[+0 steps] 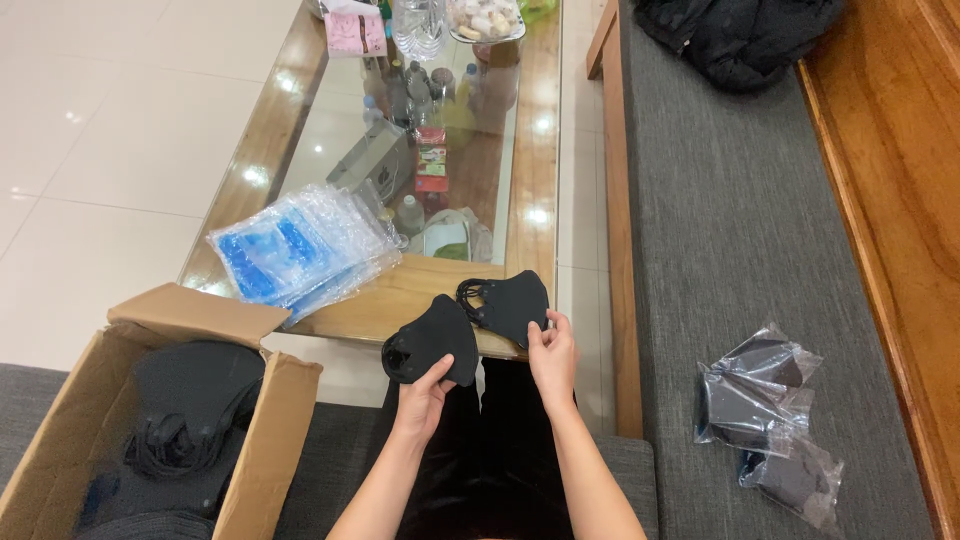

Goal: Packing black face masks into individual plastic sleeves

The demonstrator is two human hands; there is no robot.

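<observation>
Black cloth in both hands. The left hand [422, 392] gripped a folded black mask [432, 342] from below, fingers closed on its lower edge, thumb on the front. The right hand [553, 352] pinched the edge of a second black mask [508, 303], which lay on the near rim of the wooden table [400, 290] with its ear loops bunched at the left end. The two masks sat just beside each other, overlapping slightly, above the person's dark lap.

On the table's near left corner lay a stack of clear plastic sleeves [300, 245] with blue showing inside. Bottles and small packets stood farther back on the glass top.

To the left, an open cardboard box [255, 440] held a heap of more black masks. To the right, on the grey seat cushion [720, 250], lay a few bagged masks [765, 410], well apart from the hands. A black jacket [735, 35] lay at the far end.
</observation>
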